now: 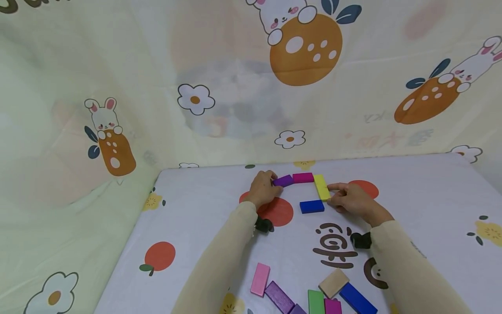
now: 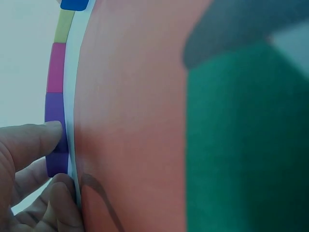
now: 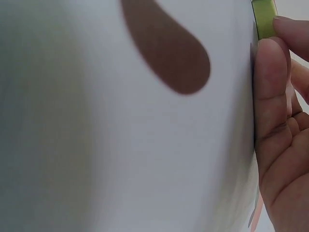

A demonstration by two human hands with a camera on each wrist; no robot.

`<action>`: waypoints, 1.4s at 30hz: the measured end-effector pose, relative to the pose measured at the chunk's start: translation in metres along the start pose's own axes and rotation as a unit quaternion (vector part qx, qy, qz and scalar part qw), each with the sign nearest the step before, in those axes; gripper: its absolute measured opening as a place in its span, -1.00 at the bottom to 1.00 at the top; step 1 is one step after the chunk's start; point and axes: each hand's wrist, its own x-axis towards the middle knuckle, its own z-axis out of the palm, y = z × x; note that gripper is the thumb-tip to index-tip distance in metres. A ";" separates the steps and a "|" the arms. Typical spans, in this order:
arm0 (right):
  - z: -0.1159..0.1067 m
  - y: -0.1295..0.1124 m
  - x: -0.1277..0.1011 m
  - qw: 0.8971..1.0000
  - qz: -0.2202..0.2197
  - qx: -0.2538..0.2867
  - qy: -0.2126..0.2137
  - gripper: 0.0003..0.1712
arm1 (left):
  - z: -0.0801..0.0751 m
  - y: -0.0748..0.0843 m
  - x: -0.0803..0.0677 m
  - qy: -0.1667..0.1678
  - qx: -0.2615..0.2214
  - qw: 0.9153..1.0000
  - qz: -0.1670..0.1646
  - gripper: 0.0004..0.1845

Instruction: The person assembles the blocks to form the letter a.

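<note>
Several wooden blocks lie end to end on the cloth. At the left of this row, my left hand (image 1: 264, 189) pinches a purple block (image 1: 283, 181); its thumb (image 2: 48, 135) lies against the block in the left wrist view. A magenta block (image 1: 303, 178) adjoins the purple one. From there a yellow block (image 1: 321, 188) runs toward me, and a blue block (image 1: 312, 206) sits at its near end. My right hand (image 1: 353, 200) touches the yellow block's right side with thumb and index finger; in the right wrist view, fingertips meet the yellow block (image 3: 265, 18).
Nearer me lie loose blocks: pink (image 1: 260, 279), purple (image 1: 279, 297), green (image 1: 316, 302), magenta (image 1: 333, 306), tan (image 1: 334, 282) and blue (image 1: 357, 298). A printed white cloth (image 1: 204, 209) covers the table; a patterned curtain (image 1: 235, 144) hangs behind.
</note>
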 end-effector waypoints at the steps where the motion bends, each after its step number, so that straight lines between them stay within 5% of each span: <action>1: 0.000 0.000 0.000 1.000 0.001 -0.001 0.000 -0.33 | 0.000 0.000 0.000 0.000 0.000 1.000 0.004 -0.64; 42: -0.003 -0.005 -0.004 1.000 -0.003 -0.019 -0.001 -0.37 | -0.005 -0.002 -0.001 -0.010 -0.035 0.999 0.012 -0.65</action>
